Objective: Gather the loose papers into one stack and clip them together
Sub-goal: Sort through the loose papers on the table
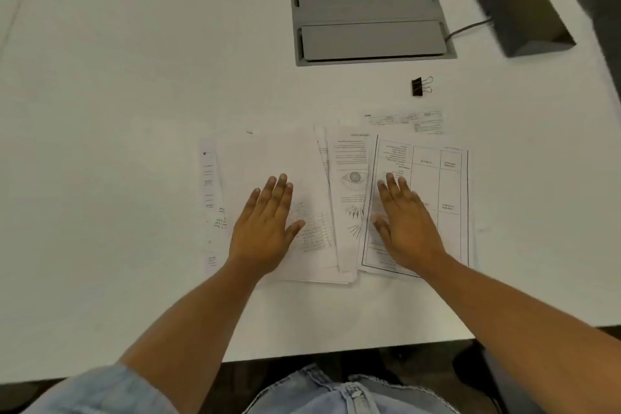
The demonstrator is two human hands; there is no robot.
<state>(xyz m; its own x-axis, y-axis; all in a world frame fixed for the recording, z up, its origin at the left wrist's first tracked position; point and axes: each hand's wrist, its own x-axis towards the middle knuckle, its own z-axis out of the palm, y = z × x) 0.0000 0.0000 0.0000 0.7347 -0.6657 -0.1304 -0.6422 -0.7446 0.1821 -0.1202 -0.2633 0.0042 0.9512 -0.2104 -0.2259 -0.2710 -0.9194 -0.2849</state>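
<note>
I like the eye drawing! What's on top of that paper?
The boxed sheet, with the right hand flat on it, covers the right edge of the eye paper. What's printed beneath can't be seen.

Both hands, left hand (265,228) and right hand (405,225), lie flat on spread papers (349,198)

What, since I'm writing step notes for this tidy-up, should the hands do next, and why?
Probably slide both hands inward to merge the papers. The left hand lies flat on the left pile, the right hand flat on the bordered sheet, and the sheets are fanned apart. The binder clip lies untouched farther back, so clipping comes later.
</note>
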